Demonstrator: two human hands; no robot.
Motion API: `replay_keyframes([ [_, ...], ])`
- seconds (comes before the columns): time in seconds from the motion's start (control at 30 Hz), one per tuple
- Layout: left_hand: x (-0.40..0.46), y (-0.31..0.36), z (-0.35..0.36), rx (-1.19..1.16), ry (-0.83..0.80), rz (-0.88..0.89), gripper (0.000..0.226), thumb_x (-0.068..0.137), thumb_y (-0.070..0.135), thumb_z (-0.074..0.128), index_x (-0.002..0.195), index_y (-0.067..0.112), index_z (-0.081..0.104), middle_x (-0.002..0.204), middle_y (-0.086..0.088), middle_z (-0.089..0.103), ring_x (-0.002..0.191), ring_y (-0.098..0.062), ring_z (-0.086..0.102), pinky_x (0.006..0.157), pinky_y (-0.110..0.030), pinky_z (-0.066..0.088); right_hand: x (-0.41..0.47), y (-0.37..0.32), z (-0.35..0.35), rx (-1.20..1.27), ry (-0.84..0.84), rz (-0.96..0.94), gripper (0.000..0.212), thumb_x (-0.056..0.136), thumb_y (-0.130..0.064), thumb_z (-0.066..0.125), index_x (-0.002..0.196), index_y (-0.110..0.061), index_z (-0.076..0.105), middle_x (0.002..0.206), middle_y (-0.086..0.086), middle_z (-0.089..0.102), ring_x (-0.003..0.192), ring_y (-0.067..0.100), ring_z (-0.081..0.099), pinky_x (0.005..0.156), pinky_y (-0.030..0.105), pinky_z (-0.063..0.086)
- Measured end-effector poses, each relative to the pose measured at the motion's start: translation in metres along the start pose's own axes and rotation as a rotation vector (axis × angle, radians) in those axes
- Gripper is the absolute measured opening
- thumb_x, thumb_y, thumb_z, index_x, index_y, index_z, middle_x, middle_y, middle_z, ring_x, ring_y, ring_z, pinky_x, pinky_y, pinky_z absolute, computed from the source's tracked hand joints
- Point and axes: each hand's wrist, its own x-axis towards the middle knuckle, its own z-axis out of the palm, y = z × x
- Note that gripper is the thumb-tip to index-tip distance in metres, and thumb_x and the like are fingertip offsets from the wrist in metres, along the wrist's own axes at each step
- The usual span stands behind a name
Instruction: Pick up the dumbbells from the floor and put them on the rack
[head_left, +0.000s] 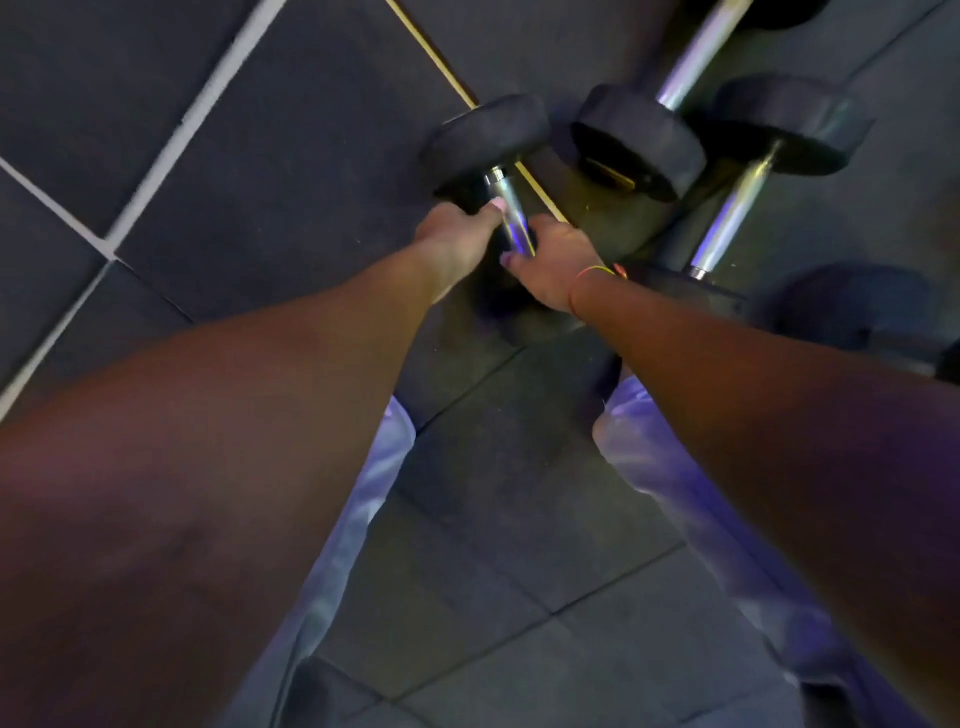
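A black round-headed dumbbell (485, 137) with a chrome handle lies on the dark rubber floor, straight ahead of me. Both hands grip its handle: my left hand (457, 234) from the left with the thumb on the bar, my right hand (556, 265) from the right, fingers curled round it. Its near head is mostly hidden behind my hands. A second dumbbell (737, 208) lies just to the right, and a third (636, 135) stands beyond it. No rack is in view.
Another dark dumbbell head (852, 306) sits at the right edge, close to my right forearm. White lines (171, 145) and a yellow line (431, 52) cross the rubber floor tiles. My legs in light trousers (363, 499) stand below, astride a floor seam.
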Motion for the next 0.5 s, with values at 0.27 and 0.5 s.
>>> replay_keyframes([
  [0.27,0.048,0.028,0.035,-0.602,-0.209,-0.206,0.032,0.09,0.041,0.065,0.107,0.014,0.061,0.104,-0.005,0.066,0.092,-0.023,0.064,0.07,-0.033,0.052,0.05,0.003,0.013,0.15,-0.049,0.124,0.05,0.077,-0.03,0.077,0.119,-0.011,0.057,0.119,0.014,0.063,0.11,0.034,0.06,0.093,0.04,0.05],
  [0.5,-0.008,0.027,0.024,-0.743,-0.176,-0.131,0.013,0.093,0.026,0.064,0.084,0.017,0.061,0.072,0.002,0.063,0.058,-0.013,0.061,0.044,-0.02,0.045,0.016,-0.009,0.001,0.241,0.006,0.133,0.052,0.067,-0.028,0.082,0.113,-0.014,0.063,0.107,0.011,0.07,0.102,0.03,0.066,0.087,0.036,0.055],
])
